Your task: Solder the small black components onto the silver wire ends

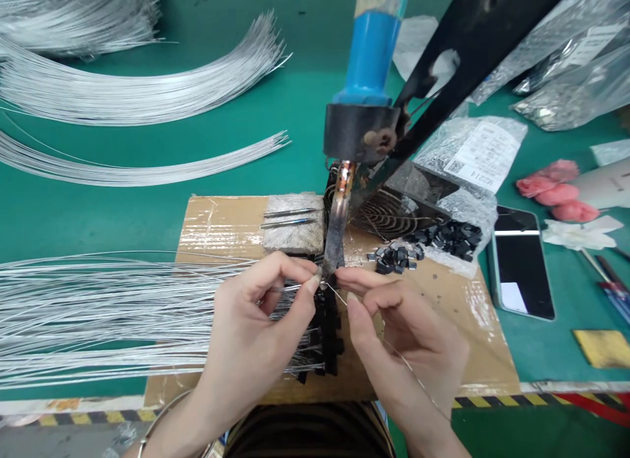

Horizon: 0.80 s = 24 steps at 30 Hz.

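Note:
My left hand (258, 323) is closed in a pinch around the end of a thin grey cable, right under the tip of a soldering iron (373, 58). The iron has a blue handle and hangs tip-down in a black clamp. Between thumb and fingers my right hand (411, 343) holds a strand of solder wire (338, 295), which runs up to the iron's tip and trails back over the palm. Below the left fingers lie many grey cables (123, 307), their ends at a row of black connectors (332, 346). A small shiny part at the left fingertips is too small to make out.
Cardboard (472, 340) covers the work spot. Loose black pieces (398, 256) and a coiled iron holder (388, 212) stand right of the iron. A phone (522, 264) and yellow sponge (603, 348) lie farther right. Cable bundles (147, 94) lie back left. A black bracket (462, 71) slants overhead.

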{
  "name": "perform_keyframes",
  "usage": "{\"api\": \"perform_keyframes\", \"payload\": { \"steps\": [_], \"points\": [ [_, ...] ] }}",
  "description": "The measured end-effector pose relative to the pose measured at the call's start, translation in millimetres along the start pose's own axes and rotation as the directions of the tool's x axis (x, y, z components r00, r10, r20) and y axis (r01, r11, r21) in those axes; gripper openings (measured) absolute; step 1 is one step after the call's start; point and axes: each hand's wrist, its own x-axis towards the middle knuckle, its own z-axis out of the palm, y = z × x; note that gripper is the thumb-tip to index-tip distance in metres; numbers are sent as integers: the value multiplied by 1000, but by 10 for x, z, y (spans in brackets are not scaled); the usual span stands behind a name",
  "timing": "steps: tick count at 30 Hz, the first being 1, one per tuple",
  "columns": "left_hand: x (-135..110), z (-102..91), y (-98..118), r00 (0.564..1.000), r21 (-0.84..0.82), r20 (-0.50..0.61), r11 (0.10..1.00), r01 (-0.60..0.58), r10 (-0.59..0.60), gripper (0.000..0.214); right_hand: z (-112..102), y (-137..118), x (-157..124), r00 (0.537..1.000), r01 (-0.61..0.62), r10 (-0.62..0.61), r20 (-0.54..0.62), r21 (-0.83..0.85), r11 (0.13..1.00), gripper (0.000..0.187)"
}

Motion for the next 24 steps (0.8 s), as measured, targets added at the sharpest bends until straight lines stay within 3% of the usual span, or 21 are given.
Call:
{"api": "perform_keyframes", "payload": {
  "steps": [24],
  "points": [
    [-19,4,-36,999,-3,-5,999,-33,33,15,23,35,-13,998,45,-45,-35,-12,999,22]
  ]
}}
